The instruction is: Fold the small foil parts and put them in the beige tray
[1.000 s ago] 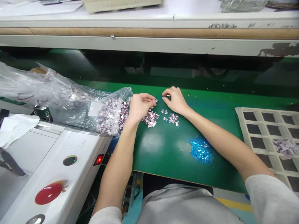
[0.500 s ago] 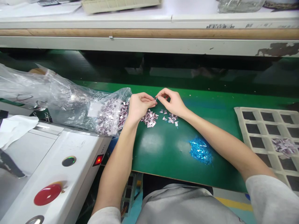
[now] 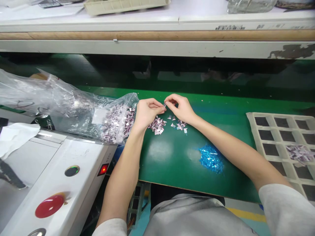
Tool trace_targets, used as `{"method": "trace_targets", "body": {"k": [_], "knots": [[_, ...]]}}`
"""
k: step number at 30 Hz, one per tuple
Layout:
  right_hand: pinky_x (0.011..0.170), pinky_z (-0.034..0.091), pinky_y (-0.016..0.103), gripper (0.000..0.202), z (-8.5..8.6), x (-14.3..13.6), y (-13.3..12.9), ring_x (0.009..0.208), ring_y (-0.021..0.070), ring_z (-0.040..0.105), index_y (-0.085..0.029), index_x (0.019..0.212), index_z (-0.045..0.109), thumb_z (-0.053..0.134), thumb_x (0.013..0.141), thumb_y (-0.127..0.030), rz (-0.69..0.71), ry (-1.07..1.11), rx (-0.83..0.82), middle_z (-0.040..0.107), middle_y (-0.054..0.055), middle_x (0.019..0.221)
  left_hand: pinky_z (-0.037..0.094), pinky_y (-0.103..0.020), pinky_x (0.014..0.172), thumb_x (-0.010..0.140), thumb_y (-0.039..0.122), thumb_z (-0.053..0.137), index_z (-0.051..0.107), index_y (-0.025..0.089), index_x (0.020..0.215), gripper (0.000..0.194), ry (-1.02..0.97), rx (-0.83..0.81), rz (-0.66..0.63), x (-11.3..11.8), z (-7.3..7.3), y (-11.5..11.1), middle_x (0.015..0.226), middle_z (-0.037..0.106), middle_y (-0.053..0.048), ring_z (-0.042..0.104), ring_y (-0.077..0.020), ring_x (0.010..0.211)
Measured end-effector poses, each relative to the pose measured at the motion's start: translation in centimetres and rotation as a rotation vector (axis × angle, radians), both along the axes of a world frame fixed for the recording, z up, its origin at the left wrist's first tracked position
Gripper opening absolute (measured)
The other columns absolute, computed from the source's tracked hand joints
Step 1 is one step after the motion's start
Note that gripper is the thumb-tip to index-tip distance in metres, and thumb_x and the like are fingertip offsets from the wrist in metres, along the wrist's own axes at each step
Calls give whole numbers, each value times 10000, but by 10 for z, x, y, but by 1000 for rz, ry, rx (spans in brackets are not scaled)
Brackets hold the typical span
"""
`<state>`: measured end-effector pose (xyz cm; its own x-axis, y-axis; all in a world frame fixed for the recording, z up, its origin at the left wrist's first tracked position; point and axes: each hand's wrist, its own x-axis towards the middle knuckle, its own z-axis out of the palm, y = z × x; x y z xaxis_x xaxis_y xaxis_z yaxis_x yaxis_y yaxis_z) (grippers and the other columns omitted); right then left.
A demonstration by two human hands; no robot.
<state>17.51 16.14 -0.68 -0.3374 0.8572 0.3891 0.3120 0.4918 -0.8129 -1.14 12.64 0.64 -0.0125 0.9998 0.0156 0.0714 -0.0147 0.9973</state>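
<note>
Above the green table (image 3: 167, 164), my left hand (image 3: 147, 111) pinches a small flat metallic piece (image 3: 164, 105) between thumb and forefinger. My right hand (image 3: 180, 106) meets it fingertip to fingertip, its thumb and forefinger closed at the same piece; whether it grips the piece or a bit of film is too small to tell. Below the left fingers lies a pile of similar small pieces (image 3: 157, 125). A smaller scatter of pieces (image 3: 181, 125), some with blue bits, lies under the right hand. Near my right forearm is a heap of blue film strips (image 3: 211, 159).
A clear plastic bag (image 3: 118, 121) full of the same pieces lies open at the left. In front of it stands a white machine (image 3: 81, 154) with a red button (image 3: 50, 205). A compartmented tray (image 3: 270, 141) sits at the right, and a shelf (image 3: 157, 46) spans the back.
The hands stay in nearly the same place, fingertips together at the small piece, which seems slightly turned. The piles look unchanged; the view has shifted a little.
</note>
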Motion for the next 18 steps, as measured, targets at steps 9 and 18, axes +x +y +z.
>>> {"method": "trace_targets", "body": {"k": [9, 18], "knots": [[779, 542, 329, 225, 4, 10, 6, 828, 179, 672, -226, 1114, 715, 687, 898, -282, 168, 52, -98, 757, 24, 976, 696, -426, 876, 678, 295, 974, 788, 177, 850, 279, -10, -12, -43, 1, 2, -2, 834, 825, -93, 829, -274, 837], [678, 455, 303, 179, 31, 38, 0, 701, 169, 607, -225, 843, 610, 666, 740, -89, 58, -230, -143, 658, -16, 767, 631, -429, 868, 775, 331, 886, 827, 255, 904, 161, 510, 155, -140, -8, 7, -4, 959, 832, -79, 766, -290, 884]]}}
